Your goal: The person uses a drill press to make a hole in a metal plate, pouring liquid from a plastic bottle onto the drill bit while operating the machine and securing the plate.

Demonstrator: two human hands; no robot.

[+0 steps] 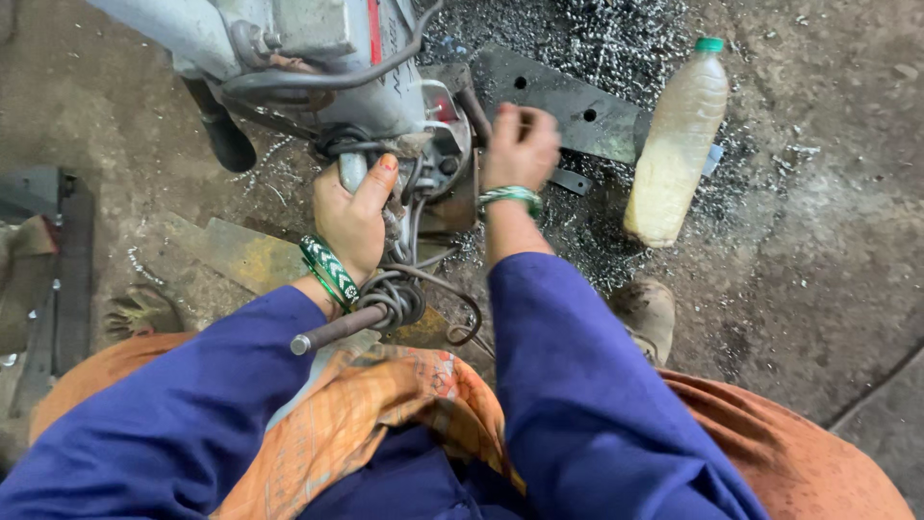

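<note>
Left hand (354, 214) clenched on the grey, grimy drill machine's (327, 67) handle — right hand (520, 144) gripping its side lever (469, 96).

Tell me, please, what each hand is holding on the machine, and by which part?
Left hand wraps a lever handle on the grey metal drilling machine. Right hand closes on a part beside it; which part cannot be told.

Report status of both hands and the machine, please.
Left hand wrapped around machine handle. Right hand at grey drill machine. Plastic bottle stands beside, on metal shavings.
</note>
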